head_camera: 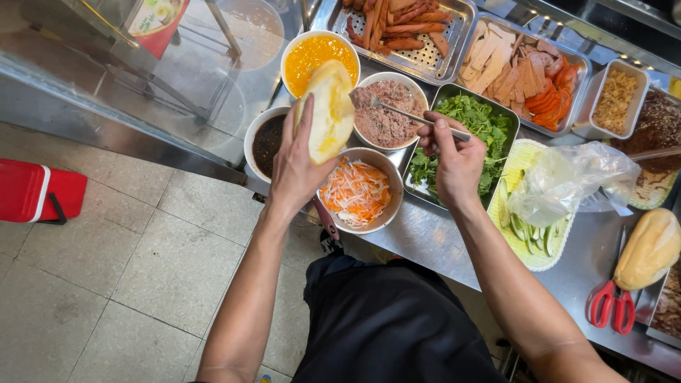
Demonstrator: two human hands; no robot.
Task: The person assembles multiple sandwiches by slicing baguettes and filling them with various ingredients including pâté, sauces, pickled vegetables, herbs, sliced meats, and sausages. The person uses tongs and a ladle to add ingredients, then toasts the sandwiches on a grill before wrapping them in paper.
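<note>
My left hand (292,164) grips a split bread roll (329,110), held open above the bowls, its cut face smeared yellow. A metal spoon (417,117) is pinched in my right hand (454,160), and its tip reaches into a bowl of pinkish-brown pâté (386,112) just right of the roll. Directly below the roll stands a bowl of shredded carrot and white radish (358,191). A bowl of yellow sauce (316,54) sits behind the roll, and a bowl of dark sauce (267,142) lies left of my left wrist.
A tray of green herbs (474,122) lies under my right hand. Behind are a sausage tray (408,28) and sliced cold cuts (521,71). To the right: cucumber slices in a yellow basket (528,237), a plastic bag (567,181), another roll (649,248), red scissors (613,305). A red box (35,191) stands on the floor.
</note>
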